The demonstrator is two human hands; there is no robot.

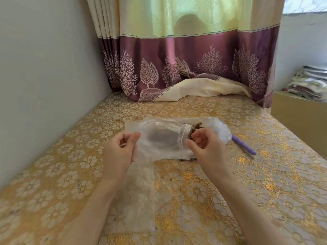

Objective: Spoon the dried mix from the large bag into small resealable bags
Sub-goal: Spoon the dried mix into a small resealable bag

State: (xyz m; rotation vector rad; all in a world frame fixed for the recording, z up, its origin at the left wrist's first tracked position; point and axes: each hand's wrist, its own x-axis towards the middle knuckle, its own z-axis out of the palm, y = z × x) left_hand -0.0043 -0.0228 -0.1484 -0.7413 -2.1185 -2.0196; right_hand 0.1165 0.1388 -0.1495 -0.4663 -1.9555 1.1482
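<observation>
Both hands worked at the large bag [159, 138] on the desk [265, 183].
Left hand [120, 149] fingers pinched its left edge; right hand [205, 147] fingers curled at its open mouth beside the dried mix [196, 127]; purple spoon [245, 145] lay just right.

- The large translucent plastic bag [159, 137] lies on the gold floral-patterned tablecloth [265, 174], between my left hand [122, 147] and my right hand [205, 145].
- The brown dried mix [196, 128] spills from its mouth, just beyond my right hand.
- The purple ridged-handled spoon [244, 145] lies right of my right hand.
- Clear small resealable bags [141, 191] lie between my forearms.
- The maroon leaf-printed curtain [177, 68] hangs beyond both hands.
</observation>
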